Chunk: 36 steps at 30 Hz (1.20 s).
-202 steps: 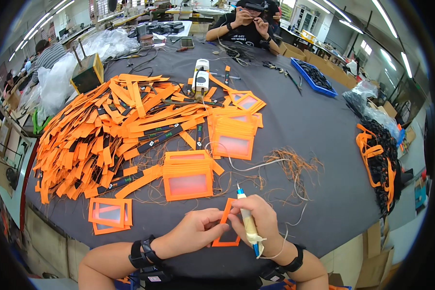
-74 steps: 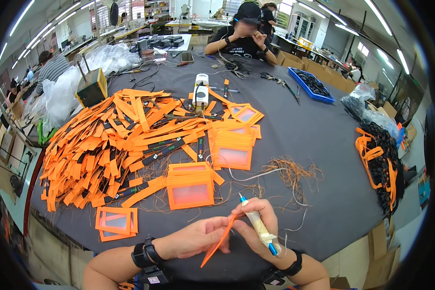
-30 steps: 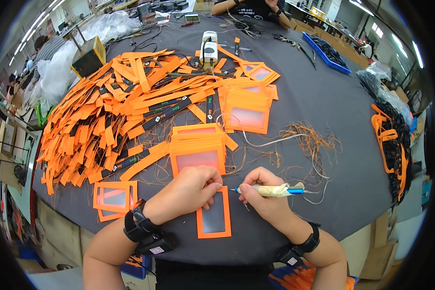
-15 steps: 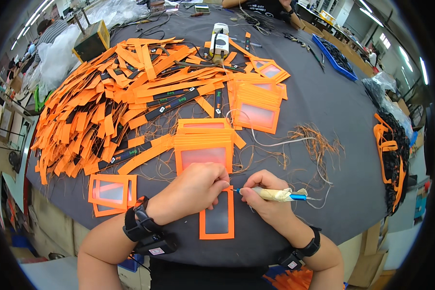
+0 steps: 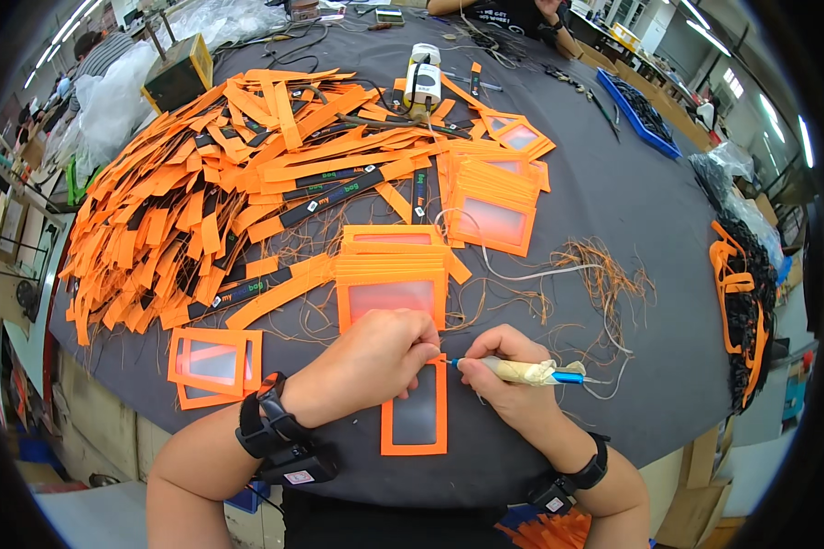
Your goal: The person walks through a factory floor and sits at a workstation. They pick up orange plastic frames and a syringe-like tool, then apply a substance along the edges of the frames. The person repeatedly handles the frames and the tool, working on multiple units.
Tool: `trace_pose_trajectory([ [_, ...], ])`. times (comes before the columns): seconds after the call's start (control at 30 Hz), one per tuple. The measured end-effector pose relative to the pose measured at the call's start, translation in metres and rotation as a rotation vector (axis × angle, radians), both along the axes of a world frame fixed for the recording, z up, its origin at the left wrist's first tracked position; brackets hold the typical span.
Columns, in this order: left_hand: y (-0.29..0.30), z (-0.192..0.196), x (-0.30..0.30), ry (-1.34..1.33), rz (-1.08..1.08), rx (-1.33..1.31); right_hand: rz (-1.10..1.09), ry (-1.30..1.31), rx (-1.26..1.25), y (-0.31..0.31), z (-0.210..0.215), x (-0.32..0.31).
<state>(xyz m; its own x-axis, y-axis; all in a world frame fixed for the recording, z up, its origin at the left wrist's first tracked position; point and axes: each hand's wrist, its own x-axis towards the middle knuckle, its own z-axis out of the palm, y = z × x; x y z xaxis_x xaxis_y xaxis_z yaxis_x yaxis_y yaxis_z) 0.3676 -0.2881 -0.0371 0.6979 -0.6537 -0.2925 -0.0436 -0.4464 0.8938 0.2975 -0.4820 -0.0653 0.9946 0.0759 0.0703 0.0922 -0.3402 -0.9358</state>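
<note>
An orange-framed pocket with a clear window [image 5: 415, 449] lies flat on the dark table in front of me. My left hand [image 5: 366, 361] covers its upper left part, thumb and fingertips pinched at the top edge. Whether a thread is also between those fingertips is too small to tell. In my right hand [image 5: 513, 375] is a blue soldering iron [image 5: 522, 371], pen-shaped, wrapped in cream tape and trailing a cord. Its thin tip points left to the pocket's upper right corner, close to my left fingertips. Just beyond my left hand, a stack of similar pockets [image 5: 392, 274] overlaps in a fan.
A big heap of orange and black straps [image 5: 183, 206] fills the left and middle. More pockets lie at near left [image 5: 212, 361] and behind the stack [image 5: 494, 215]. Loose orange threads [image 5: 595, 274] and a pale cord [image 5: 540, 273] cross the right side. A blue tray [image 5: 641, 114] stands far right.
</note>
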Motion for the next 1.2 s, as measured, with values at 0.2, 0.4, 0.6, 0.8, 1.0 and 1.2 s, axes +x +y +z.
trace_pose_trajectory([
  [0.2,0.000,-0.001,0.000,-0.002,0.006,-0.010,-0.070,0.050,0.091,0.003,0.001,-0.002],
  [0.4,0.000,0.001,-0.001,0.014,0.024,-0.017,-0.051,0.034,0.077,0.003,0.000,-0.001],
  [0.6,0.014,0.009,0.002,-0.095,0.171,-0.129,-0.106,0.146,0.371,-0.001,0.008,-0.001],
  [0.8,0.046,0.037,0.021,-1.207,0.494,0.295,-0.174,0.150,0.671,-0.013,0.006,0.003],
  [1.0,0.053,0.056,-0.030,-1.002,-0.066,0.394,-0.181,0.133,0.797,-0.018,0.007,0.005],
  [1.2,0.050,0.037,-0.070,-0.818,-0.244,0.287,-0.235,0.137,0.804,-0.025,0.012,0.001],
])
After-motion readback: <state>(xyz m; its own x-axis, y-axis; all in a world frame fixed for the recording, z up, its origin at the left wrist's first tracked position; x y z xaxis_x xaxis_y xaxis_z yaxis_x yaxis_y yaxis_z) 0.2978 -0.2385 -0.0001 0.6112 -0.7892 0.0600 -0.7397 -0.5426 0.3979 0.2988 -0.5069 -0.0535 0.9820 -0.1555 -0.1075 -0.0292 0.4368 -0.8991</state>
